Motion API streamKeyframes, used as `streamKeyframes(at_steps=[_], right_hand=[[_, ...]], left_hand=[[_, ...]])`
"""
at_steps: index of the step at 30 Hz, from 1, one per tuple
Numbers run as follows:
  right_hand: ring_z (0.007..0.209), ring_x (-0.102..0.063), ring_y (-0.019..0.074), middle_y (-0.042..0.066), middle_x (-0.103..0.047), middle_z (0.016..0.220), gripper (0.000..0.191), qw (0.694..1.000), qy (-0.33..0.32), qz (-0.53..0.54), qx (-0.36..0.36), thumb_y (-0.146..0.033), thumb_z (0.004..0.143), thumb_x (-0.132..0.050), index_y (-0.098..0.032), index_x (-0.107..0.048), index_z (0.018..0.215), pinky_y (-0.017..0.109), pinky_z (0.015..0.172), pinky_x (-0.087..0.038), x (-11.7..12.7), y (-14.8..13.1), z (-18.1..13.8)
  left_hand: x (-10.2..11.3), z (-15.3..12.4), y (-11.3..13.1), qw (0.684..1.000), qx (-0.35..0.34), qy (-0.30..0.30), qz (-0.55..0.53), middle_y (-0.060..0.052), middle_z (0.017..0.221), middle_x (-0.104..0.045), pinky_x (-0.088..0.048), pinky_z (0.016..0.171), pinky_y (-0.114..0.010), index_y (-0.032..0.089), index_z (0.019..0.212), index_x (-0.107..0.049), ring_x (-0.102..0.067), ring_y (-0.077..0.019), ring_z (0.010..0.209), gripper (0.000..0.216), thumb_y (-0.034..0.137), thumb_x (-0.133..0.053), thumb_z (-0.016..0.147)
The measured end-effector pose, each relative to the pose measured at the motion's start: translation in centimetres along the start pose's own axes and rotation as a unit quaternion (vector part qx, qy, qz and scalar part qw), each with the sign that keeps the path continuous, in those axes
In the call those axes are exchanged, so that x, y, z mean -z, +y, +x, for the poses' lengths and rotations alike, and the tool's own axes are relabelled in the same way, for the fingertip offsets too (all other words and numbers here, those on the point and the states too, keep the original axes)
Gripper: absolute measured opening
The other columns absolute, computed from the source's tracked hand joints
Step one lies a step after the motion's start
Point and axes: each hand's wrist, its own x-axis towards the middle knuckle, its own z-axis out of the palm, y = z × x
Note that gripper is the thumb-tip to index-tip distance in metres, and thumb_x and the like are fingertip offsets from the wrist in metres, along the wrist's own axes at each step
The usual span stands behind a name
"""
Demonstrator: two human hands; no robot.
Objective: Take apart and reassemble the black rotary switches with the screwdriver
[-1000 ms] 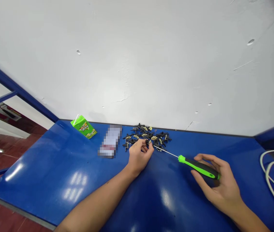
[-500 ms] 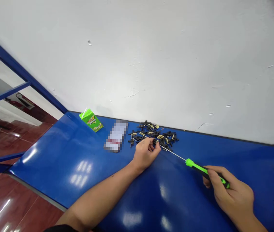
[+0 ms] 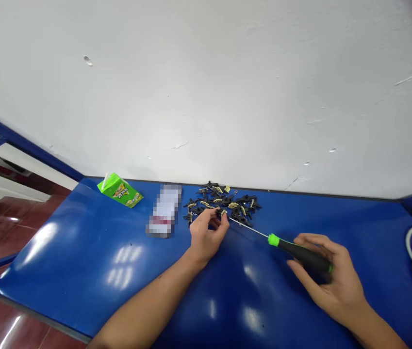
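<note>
Run your screwdriver (image 3: 290, 247) straight into the small black part (image 3: 221, 213), turning its handle with light, even pressure so that the tip does not slip onto your thumb. Your left hand (image 3: 206, 237) pinches that part between thumb and fingertips at the near edge of the pile of black parts (image 3: 245, 199) on the blue counter (image 3: 78, 252); brace it firmly, since something so small could twist with the driver. Your right hand (image 3: 337, 278) curls loosely around the handle, nearer you than the pile and to its right, the thumb a little off the grip; a snugger hold would likely steady the turn. Whether the tip is seated, you cannot tell past your fingertips. The screwdriver's long axis slants: its tip points leftward and away from you, to the pile's near edge, its butt rightward and back toward you. The part's own axis is too small to make out
</note>
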Motion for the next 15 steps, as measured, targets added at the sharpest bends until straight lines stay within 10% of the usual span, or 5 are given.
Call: streamKeyframes(at_steps=[6, 12, 15], right_hand=[[0.059, -0.070, 0.0160, -0.001, -0.073, 0.078, 0.022, 0.999, -0.007, -0.028, -0.033, -0.040, 0.111, -0.068, -0.026, -0.074, 0.127, 0.027, 0.059, -0.060, 0.2, -0.6, -0.2], [0.091, -0.080, 0.0265, 0.010, -0.079, 0.106, 0.035, 1.000, -0.002, 0.004, 0.014, -0.048, 0.097, -0.083, -0.024, -0.069, 0.117, 0.040, 0.082, -0.070, 0.3, -1.2, 0.3], [0.066, -0.074, 0.0192, 0.002, -0.076, 0.081, 0.018, 1.000, -0.016, -0.024, -0.003, -0.041, 0.106, -0.076, -0.026, -0.076, 0.115, 0.032, 0.069, -0.065, 0.5, -1.5, -0.2]], left_hand=[[0.0, -0.1, 0.2, 1.000, 0.015, 0.009, -0.011, -0.012, 0.137, -0.074, -0.068, 0.095, -0.047, 0.019, 0.139, -0.071, -0.076, -0.0262, 0.113, 0.037, 0.040, -0.074, 0.109], [0.7, 0.3, 0.5, 0.998, 0.057, 0.010, -0.023, -0.012, 0.136, -0.075, -0.069, 0.094, -0.046, 0.019, 0.138, -0.071, -0.077, -0.0258, 0.111, 0.036, 0.040, -0.074, 0.109], [0.9, 0.2, 0.6, 0.997, 0.069, 0.008, -0.037, -0.012, 0.135, -0.075, -0.069, 0.093, -0.045, 0.019, 0.137, -0.072, -0.077, -0.0254, 0.110, 0.036, 0.040, -0.074, 0.109]])
